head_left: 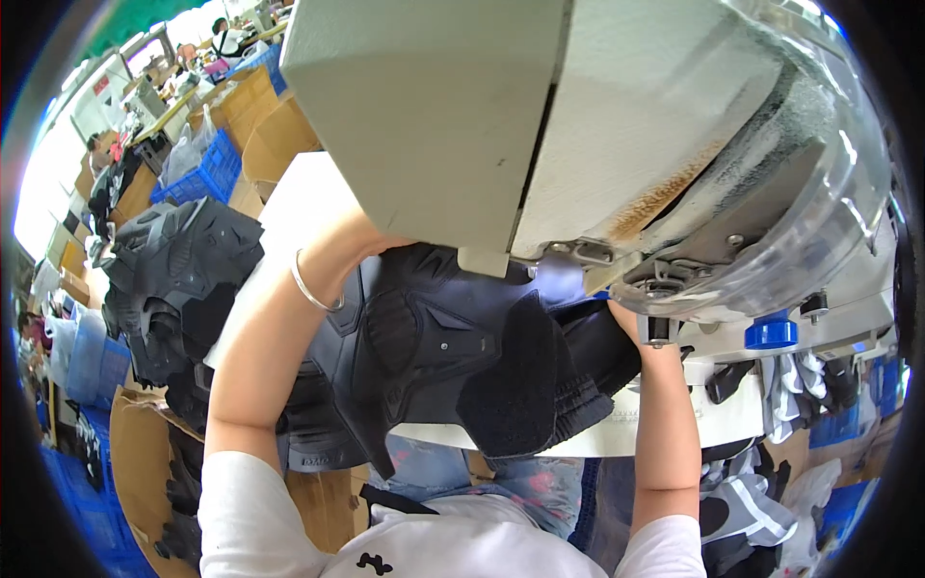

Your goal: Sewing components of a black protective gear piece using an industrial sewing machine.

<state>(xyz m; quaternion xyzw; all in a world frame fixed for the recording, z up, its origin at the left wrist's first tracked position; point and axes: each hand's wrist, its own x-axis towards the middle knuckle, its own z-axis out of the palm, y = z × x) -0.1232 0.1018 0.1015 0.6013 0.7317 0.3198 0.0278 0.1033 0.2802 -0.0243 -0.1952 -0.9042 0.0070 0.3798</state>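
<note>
A large industrial sewing machine head (434, 116) fills the upper middle of the view. Under it, across the pale work surface, lies a black padded piece with moulded panels (405, 332), ending on the right in a fuzzy patch and a ribbed elastic band. My left hand (376, 239) reaches over the far side of this piece, a bangle on its wrist, and its fingers vanish behind the machine head. On the right, my right hand (626, 316) is at the far end of the piece near the needle area (578, 277). Machine parts hide its fingers.
More black moulded pieces (173, 279) are heaped at the left, above an open cardboard box (145, 482). A clear curved guard (848, 183) and a blue knob (771, 331) stick out on the right. Grey and black pieces (747, 511) lie lower right. Blue crates (207, 173) stand behind.
</note>
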